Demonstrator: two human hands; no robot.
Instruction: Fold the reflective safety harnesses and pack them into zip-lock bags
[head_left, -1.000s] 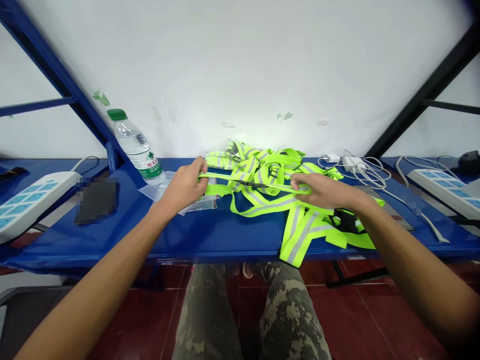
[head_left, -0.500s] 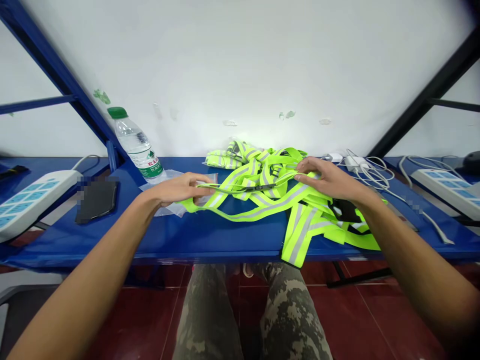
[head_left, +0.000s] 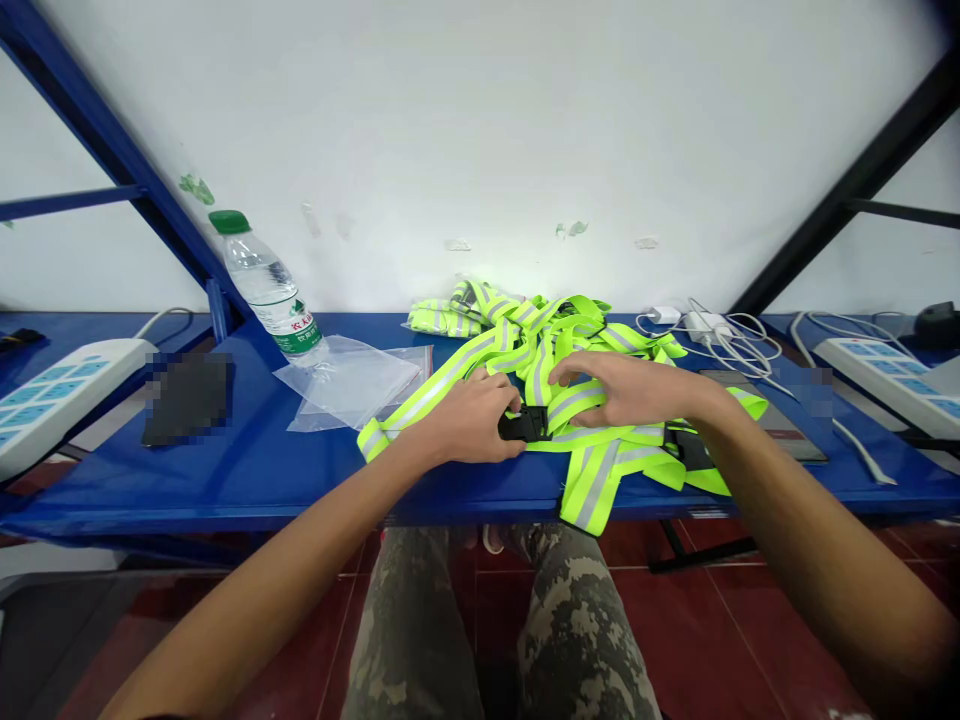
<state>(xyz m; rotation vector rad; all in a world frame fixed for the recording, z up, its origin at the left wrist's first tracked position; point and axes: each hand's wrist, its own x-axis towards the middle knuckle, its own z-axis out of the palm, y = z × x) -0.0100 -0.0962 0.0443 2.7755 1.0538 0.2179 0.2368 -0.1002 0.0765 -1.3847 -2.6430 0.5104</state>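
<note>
Lower centre of the frame: your left hand (head_left: 469,420) curls its fingers (head_left: 504,402) over a black plastic buckle (head_left: 523,425), apparently pinching it. Your right hand (head_left: 626,390) rests just beside it, fingers spread on a neon reflective strap (head_left: 574,405). That stretch of strap lies out front on the blue table (head_left: 225,480); a tangled reflective strap heap (head_left: 450,318) remains at upper centre, beyond your hands. A clear plastic bag (head_left: 349,380) lies flat to the left.

Bottle: water bottle (head_left: 266,290), green cap, stood upright at back of bench, tilted by lens.
Film: clear plastic bag (head_left: 349,382), laid flat beside bottle.
Power: white power strips (head_left: 64,400) (head_left: 874,375) placed at both ends.
Cables: white chargers (head_left: 697,323), tangled leads (head_left: 739,345) seen back right.
Pouch: dark pad (head_left: 187,398), pixelated.
Surface: blue bench (head_left: 225,480).
Surroundings: white wall (head_left: 480,130), blue steel braces (head_left: 105,150), red tile floor (head_left: 720,620).
</note>
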